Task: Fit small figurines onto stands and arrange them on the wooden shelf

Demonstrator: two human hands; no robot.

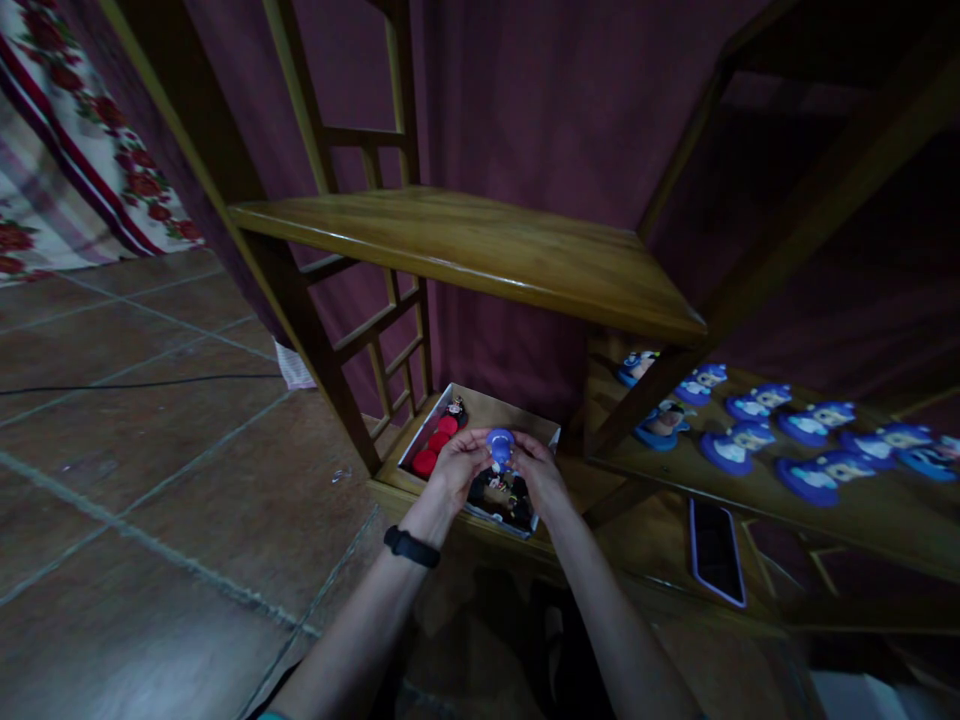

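A small purple-blue figurine [500, 446] is held between the fingertips of my left hand [459, 466] and my right hand [538, 470]. Both hands are closed on it, one from each side, above a shallow white-edged box [517, 412]. Inside the box, several red round pieces [424, 462] lie at the left, with a small dark figure [455, 408] behind them. More dark figures [508, 498] sit in the front right part of the box, partly hidden by my hands. On my left wrist is a black band [412, 547].
The box stands on the low board of a wooden shelf unit, under an overhanging wooden shelf [480, 245]. To the right, several blue-based figurines [739, 445] stand on another board [675, 470]. A phone [717, 552] lies below them. A dark cable [142, 383] crosses the tiled floor [150, 520].
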